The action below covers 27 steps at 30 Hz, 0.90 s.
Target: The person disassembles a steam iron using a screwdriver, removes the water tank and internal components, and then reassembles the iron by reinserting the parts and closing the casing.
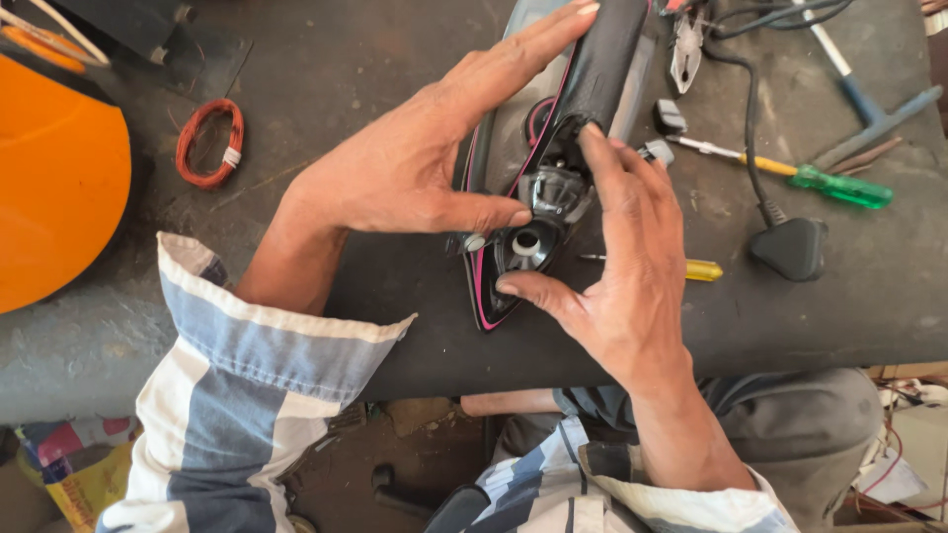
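A black clothes iron with pink trim (pixel 583 89) lies on the dark workbench (pixel 375 286), its pointed nose toward me. My left hand (pixel 425 158) lies over its left side, thumb pressed at the open front part, fingers stretched along the handle. My right hand (pixel 622 247) cups the right side; its forefinger reaches into the opening by a clear plastic part (pixel 555 190), and its thumb rests under a round white-ringed hole (pixel 525 242) near the nose.
A coil of red wire (pixel 207 141) lies at the left by a large orange round object (pixel 54 178). To the right are a green-handled screwdriver (pixel 839 186), a yellow-handled screwdriver (pixel 701 269), a black plug with cord (pixel 790 247), pliers (pixel 686 49) and a blue tool (pixel 869 109).
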Each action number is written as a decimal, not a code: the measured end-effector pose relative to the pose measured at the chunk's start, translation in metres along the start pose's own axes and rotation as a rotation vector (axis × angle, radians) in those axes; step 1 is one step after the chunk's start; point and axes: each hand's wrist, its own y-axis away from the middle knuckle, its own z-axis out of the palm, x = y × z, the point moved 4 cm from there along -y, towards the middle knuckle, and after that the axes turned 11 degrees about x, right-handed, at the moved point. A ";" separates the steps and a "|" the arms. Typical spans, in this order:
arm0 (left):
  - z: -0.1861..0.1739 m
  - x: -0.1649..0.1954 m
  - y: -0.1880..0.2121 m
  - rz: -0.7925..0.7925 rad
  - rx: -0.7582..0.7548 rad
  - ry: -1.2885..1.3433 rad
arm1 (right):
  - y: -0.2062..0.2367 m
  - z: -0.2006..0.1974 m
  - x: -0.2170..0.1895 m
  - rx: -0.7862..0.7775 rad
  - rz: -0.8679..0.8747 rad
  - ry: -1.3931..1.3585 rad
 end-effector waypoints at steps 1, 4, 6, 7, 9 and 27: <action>0.001 0.002 0.001 0.005 -0.002 -0.005 | 0.002 -0.001 -0.002 0.001 0.005 -0.007; 0.002 0.009 0.004 -0.010 0.017 -0.039 | 0.006 -0.004 -0.009 0.006 0.024 -0.033; 0.002 0.012 0.004 -0.013 0.029 -0.043 | 0.008 -0.005 -0.013 -0.002 0.064 -0.064; 0.003 0.013 0.005 -0.004 0.033 -0.034 | 0.008 -0.004 -0.013 -0.012 0.094 -0.086; 0.004 0.012 0.008 0.010 0.037 -0.015 | 0.009 -0.005 -0.015 -0.030 0.104 -0.108; 0.008 0.019 0.005 -0.058 0.003 0.247 | 0.030 -0.026 -0.012 0.022 0.036 -0.065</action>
